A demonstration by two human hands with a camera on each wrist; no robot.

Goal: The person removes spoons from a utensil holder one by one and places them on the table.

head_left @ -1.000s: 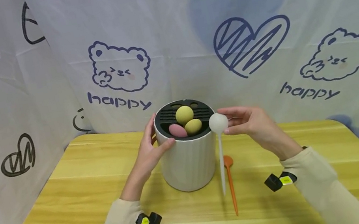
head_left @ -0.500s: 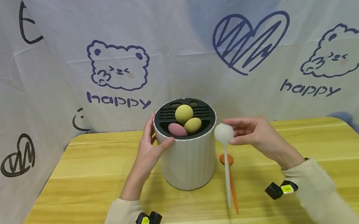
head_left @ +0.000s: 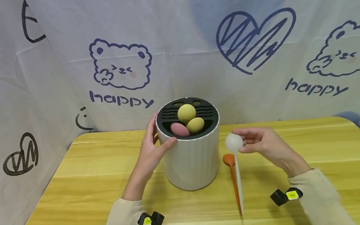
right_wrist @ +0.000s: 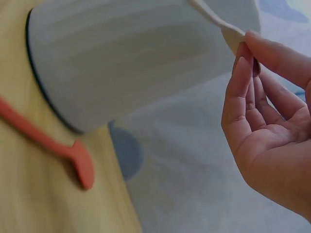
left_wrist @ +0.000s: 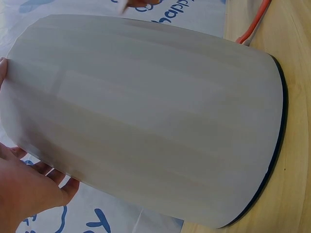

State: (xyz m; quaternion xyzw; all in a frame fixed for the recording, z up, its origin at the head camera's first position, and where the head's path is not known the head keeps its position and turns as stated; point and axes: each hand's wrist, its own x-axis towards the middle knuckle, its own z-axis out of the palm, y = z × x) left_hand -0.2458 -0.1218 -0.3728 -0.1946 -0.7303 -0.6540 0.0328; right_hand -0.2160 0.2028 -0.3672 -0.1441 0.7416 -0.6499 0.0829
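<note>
White spoon (head_left: pixel 236 171): held by its round bowl end, handle hanging down so the tip meets the table (head_left: pixel 72 196) near the front edge; it stands just right of the holder.
Right hand (head_left: pixel 265 145): fingertips (right_wrist: pixel 245 53) pinch the spoon's bowl, the other fingers loosely bent (the wrist view shows the palm open behind the pinch).
Orange spoon (head_left: pixel 234 183): lies flat on the table, bowl end toward the holder, handle running toward the front edge, just beside the white spoon's handle.
Holder (head_left: pixel 192 154): white ribbed cylinder with a black slotted top, upright about the middle of the table, nearer the back edge.
Left hand (head_left: pixel 151 155): curled round the holder's left side near the rim, thumb in front, fingers behind.
In the holder: two yellow spoon ends (head_left: pixel 186 113) and one pink (head_left: pixel 179 129) poke up through the top.
Wrist cameras: small black units with yellow tags on both sleeves.
Backdrop (head_left: pixel 256 14): white cloth with blue bears, a heart and "happy", hung behind and at the left of the table.
</note>
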